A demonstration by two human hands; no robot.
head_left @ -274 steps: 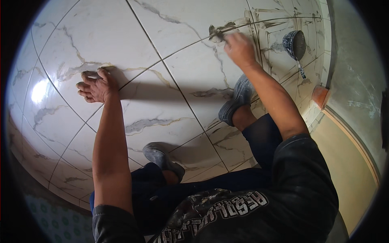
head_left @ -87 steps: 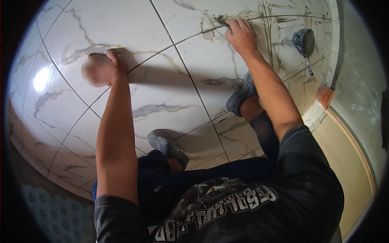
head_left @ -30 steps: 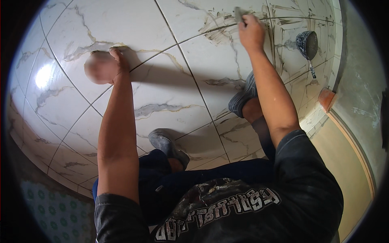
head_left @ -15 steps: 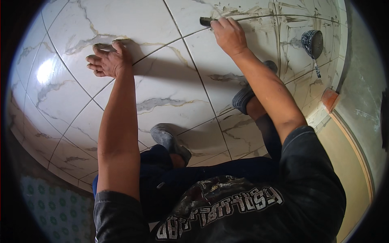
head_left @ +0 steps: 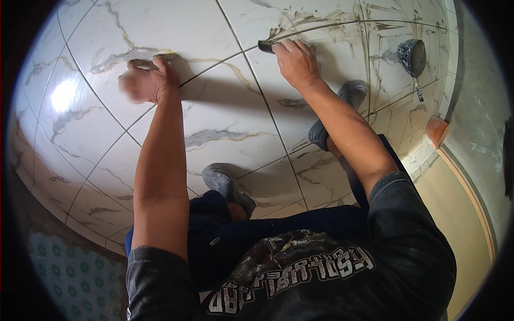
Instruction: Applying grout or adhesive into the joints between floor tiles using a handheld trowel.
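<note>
One dark, flat tool (head_left: 266, 47) is clamped in the fingers of the right hand (head_left: 297, 64), at 10 o'clock from it, beside a tile joint (head_left: 342, 23) and near a crossing. The left hand (head_left: 156, 81) lies at 9 o'clock from the right, thumb and forefinger apart, other fingers blurred; a wide span of tile floor (head_left: 225, 166) separates the two. At 3 o'clock a black, handled scoop (head_left: 406, 55) lies short of the floor's edge (head_left: 453, 64); a grey shoe (head_left: 353, 94) stands nearer, at 4.
</note>
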